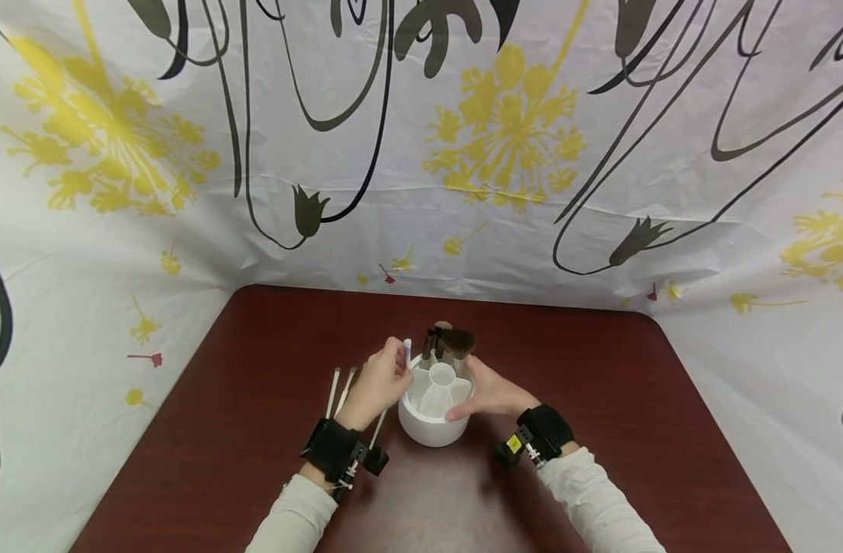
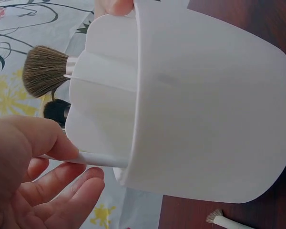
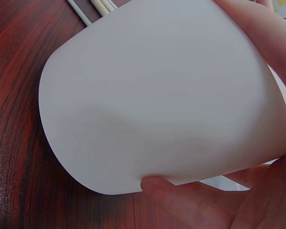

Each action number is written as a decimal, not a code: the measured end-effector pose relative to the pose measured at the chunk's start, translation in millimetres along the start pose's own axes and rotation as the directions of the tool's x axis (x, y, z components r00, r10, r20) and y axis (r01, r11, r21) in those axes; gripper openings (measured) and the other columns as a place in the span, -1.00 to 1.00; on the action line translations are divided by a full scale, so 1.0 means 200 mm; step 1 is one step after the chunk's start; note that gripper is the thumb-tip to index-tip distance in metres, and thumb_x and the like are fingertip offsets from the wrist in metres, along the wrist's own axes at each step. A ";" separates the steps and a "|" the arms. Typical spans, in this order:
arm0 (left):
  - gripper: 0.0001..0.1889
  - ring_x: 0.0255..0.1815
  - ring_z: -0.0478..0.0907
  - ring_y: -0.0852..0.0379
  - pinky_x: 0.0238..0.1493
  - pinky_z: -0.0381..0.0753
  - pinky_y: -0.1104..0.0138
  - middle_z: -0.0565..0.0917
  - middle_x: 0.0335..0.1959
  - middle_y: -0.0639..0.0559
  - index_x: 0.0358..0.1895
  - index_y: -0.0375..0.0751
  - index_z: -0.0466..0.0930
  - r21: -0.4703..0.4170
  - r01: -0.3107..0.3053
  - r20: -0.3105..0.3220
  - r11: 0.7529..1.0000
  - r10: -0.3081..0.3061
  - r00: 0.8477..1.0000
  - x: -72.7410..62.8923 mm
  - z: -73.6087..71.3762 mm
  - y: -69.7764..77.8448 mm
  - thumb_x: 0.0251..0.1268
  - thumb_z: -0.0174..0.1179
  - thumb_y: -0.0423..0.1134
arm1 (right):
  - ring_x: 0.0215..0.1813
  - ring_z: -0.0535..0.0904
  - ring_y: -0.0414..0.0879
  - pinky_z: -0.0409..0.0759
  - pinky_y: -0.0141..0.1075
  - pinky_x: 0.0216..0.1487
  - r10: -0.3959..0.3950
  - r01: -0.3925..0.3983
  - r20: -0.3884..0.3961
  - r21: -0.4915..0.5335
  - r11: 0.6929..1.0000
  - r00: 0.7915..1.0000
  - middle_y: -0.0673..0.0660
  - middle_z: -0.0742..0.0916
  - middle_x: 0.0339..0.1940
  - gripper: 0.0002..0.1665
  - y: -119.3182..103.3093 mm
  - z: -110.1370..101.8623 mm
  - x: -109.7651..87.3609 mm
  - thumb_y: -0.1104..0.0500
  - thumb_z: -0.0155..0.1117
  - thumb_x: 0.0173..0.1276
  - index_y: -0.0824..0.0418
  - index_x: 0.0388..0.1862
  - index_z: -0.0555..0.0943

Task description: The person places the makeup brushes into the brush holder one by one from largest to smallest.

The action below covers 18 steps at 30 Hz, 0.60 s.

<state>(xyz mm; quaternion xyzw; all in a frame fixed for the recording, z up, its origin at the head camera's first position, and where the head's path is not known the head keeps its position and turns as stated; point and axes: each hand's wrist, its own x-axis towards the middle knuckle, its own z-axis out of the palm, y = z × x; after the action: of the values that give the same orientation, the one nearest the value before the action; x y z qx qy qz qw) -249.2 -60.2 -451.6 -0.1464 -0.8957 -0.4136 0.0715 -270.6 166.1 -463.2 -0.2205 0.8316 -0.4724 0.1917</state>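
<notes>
A white round makeup brush holder (image 1: 431, 432) with petal-like compartments stands on the table. My left hand (image 1: 376, 386) is at its left rim and pinches a slim white makeup brush (image 2: 102, 160) between thumb and fingers. The lower part of this handle passes behind the rim in the left wrist view; its tip there is hidden by my hand. My right hand (image 1: 496, 392) grips the holder from the right, with the thumb on the outer wall in the right wrist view. Dark-bristled makeup brushes (image 1: 457, 342) stand in the holder's far compartments.
Several loose white-handled brushes (image 1: 333, 393) lie on the dark red wooden table (image 1: 553, 361) left of the holder, partly under my left forearm. A patterned cloth (image 1: 366, 253) hangs behind the table and along its sides.
</notes>
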 end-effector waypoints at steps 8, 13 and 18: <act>-0.77 -0.27 0.58 0.10 -0.33 0.58 0.35 0.55 -0.31 -0.06 -0.21 -0.19 0.32 0.023 0.016 0.012 1.000 -0.016 1.000 -0.01 0.01 -0.01 0.09 0.15 -0.38 | 0.11 0.39 -0.04 0.35 -0.17 0.10 0.003 -0.004 0.015 0.035 0.999 1.000 0.14 0.43 0.16 0.17 0.00 0.00 0.00 0.08 0.57 -0.25 0.18 0.33 0.11; -0.77 -0.30 0.58 0.13 -0.34 0.57 0.37 0.56 -0.33 -0.04 -0.23 -0.18 0.34 0.041 0.018 0.002 0.999 -0.018 1.000 -0.02 0.03 -0.03 0.06 0.17 -0.39 | 0.08 0.41 -0.04 0.37 -0.17 0.08 -0.004 0.003 0.011 0.030 1.000 1.000 0.14 0.45 0.12 0.15 0.00 0.00 0.00 0.06 0.58 -0.26 0.20 0.30 0.14; -0.77 -0.34 0.56 0.15 -0.37 0.55 0.39 0.55 -0.37 -0.02 -0.22 -0.20 0.35 0.044 0.008 -0.006 0.999 -0.008 1.000 -0.02 0.03 -0.04 0.05 0.17 -0.40 | 0.06 0.43 -0.05 0.39 -0.18 0.06 -0.007 0.006 0.008 0.023 1.000 1.000 0.15 0.47 0.10 0.14 0.00 0.00 0.00 0.05 0.57 -0.25 0.22 0.29 0.15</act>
<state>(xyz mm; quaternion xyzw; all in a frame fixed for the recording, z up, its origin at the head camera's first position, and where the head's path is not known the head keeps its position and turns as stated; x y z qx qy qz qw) -247.1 -60.6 -462.9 -0.1399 -0.9049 -0.3947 0.0758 -270.0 166.7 -463.1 -0.2228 0.8247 -0.4816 0.1959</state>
